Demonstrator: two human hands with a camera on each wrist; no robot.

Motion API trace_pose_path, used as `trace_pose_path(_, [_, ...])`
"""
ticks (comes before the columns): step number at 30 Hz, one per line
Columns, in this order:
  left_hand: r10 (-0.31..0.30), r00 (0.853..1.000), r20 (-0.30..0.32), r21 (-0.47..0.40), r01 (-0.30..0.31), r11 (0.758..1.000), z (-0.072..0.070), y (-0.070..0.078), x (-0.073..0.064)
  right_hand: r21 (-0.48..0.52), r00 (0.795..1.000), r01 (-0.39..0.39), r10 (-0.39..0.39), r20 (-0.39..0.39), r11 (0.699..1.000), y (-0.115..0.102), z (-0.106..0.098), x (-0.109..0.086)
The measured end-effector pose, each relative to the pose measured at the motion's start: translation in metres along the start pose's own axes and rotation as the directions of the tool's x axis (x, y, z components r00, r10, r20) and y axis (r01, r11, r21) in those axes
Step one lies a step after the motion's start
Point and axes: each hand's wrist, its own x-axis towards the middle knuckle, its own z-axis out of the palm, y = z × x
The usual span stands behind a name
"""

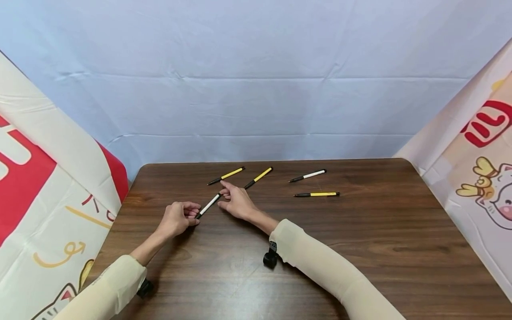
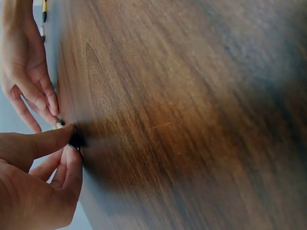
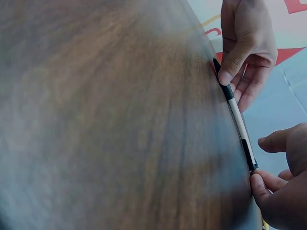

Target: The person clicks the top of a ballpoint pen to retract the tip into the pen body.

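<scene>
A white pen with black ends (image 1: 209,206) lies slanted on the table's left part, between the two hands. My left hand (image 1: 176,218) pinches its near black grip between thumb and fingers, seen also in the right wrist view, where the pen (image 3: 240,120) shows nearly whole. At the pen's far, clip end is my right hand (image 1: 239,202), its fingertips against or just beside that end and one finger held out straight. In the left wrist view, the left hand (image 2: 43,191) hides most of the pen.
Beyond the hands lie two yellow pens, one (image 1: 232,174) at the left and another (image 1: 263,174) partly behind the right hand. Farther right are a white pen (image 1: 314,174) and a yellow pen (image 1: 324,194). Cloth (image 1: 256,89) hangs behind the brown wooden table (image 1: 360,249).
</scene>
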Motion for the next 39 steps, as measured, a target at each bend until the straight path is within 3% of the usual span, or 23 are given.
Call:
trace_pose_path(11, [-0.008,1.000,0.001,0.000,0.008,1.000,-0.001,0.005,0.000,0.101,0.998,0.013,-0.008,-0.057,0.995,-0.005,0.007,-0.001])
trace_pose_path(20, [-0.059,0.998,0.020,-0.045,0.060,0.997,0.000,0.010,0.000,0.197,0.988,0.034,-0.003,-0.156,0.980,-0.006,0.009,0.000])
trace_pose_path(24, [-0.089,0.995,0.037,-0.104,0.092,0.990,0.002,0.013,0.001,0.214,0.980,0.045,-0.001,-0.201,0.976,-0.007,0.008,0.001])
trace_pose_path(28, [-0.125,0.990,0.062,-0.198,0.135,0.971,0.005,0.019,0.003,0.227,0.972,0.042,0.014,-0.236,0.973,-0.008,0.007,0.002])
trace_pose_path(39, [-0.126,0.983,0.131,-0.435,0.171,0.884,0.011,0.036,0.004,0.262,0.968,0.005,0.061,-0.244,0.965,-0.015,-0.001,0.002])
